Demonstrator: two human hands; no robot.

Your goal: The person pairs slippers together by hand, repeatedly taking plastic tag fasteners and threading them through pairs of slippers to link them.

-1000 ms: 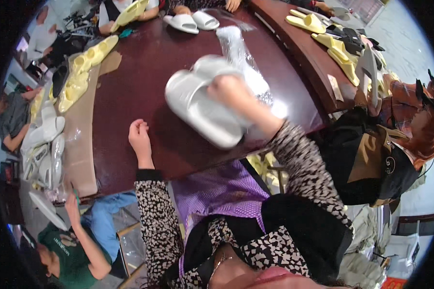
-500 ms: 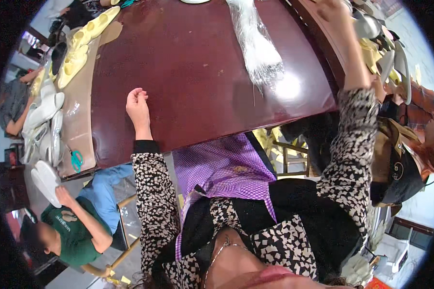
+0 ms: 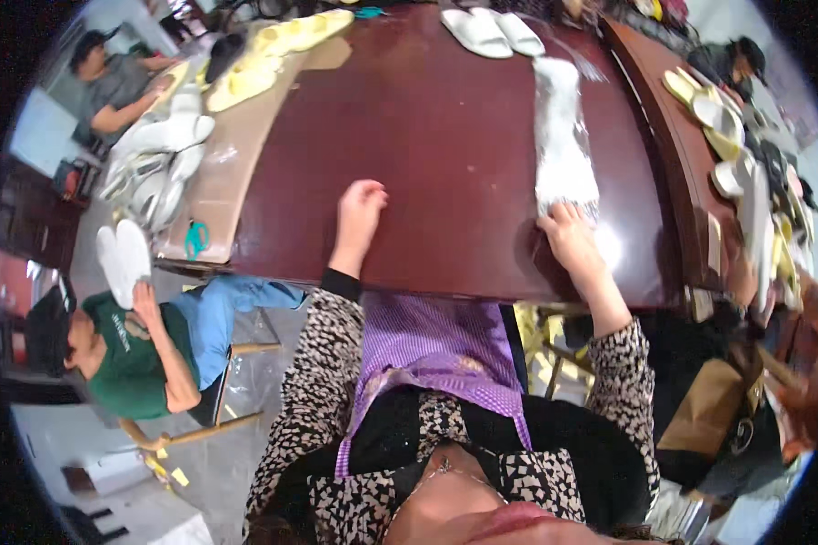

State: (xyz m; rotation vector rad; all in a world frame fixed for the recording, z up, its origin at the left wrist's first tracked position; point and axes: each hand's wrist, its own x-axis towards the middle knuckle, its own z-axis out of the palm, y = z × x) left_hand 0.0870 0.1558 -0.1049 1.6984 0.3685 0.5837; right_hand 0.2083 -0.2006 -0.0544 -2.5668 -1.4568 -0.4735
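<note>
A stack of clear plastic bags [image 3: 562, 127] lies lengthwise on the dark red table [image 3: 427, 154], to the right of its middle. My right hand [image 3: 574, 241] is at the near end of the stack, its fingers and thumb closed together on the bags' edge. To the left, my left hand [image 3: 362, 213] hovers over the bare tabletop with its fingers curled in, and nothing shows in them. A pair of white slippers [image 3: 482, 34] sits at the far side of the table, just beyond the bags.
White slippers in plastic [image 3: 159, 150], yellow slippers [image 3: 245, 86] and teal scissors [image 3: 196, 239] lie along the left side. A seated person in green [image 3: 141, 350] holds white slippers. More slippers [image 3: 723, 118] line the right-hand table; other people sit around.
My right hand has come back from the far right down to the bags' near end. My left hand stays curled over the table. The view has shifted, showing the white slippers more fully.
</note>
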